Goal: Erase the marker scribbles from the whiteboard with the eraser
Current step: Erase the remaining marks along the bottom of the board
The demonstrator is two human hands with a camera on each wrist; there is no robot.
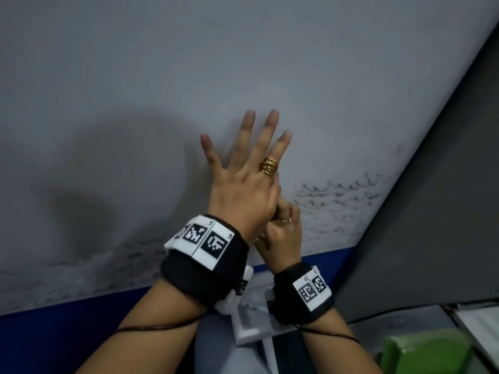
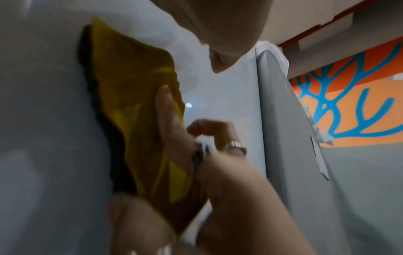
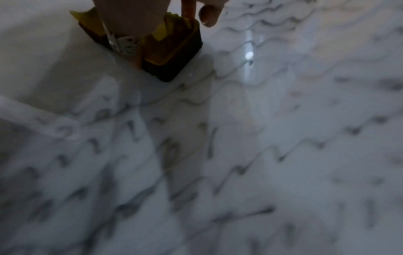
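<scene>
- Left hand (image 1: 240, 184) flat over the whiteboard (image 1: 243, 63), fingers (image 1: 247, 125) straight and spread, gold ring (image 1: 269, 166) on one finger.
- Left wrist view: that palm presses the eraser (image 2: 130, 96) against the board. Yellow back faces the palm, black felt faces the board.
- Eraser not visible in the head view; the left hand covers it.
- Right hand (image 1: 283, 230) tucked just under and to the right of the left hand, fingers curled. In the left wrist view its fingers (image 2: 209, 126) bend at the eraser's right edge; contact with the eraser can't be confirmed, too blurred.
- Right wrist view: eraser (image 3: 174, 51) on the board at the top of frame, a hand on it, black felt edge down against the surface.
- Scribbles (image 1: 345, 195), wavy black lines, sit just right of the hands, near the board's lower right corner. Fainter smudged marks (image 1: 81, 271) run along the lower left.
- Upper part of the board reads mostly plain grey-white.
- Blue strip (image 1: 67, 333) runs along the bottom edge of the board.
- Grey panel (image 1: 432, 211) stands to the right of the board.
- Both wrists carry black bands with printed square tags (image 1: 216, 242).
- Green object (image 1: 426, 354) at lower right, blurred.
</scene>
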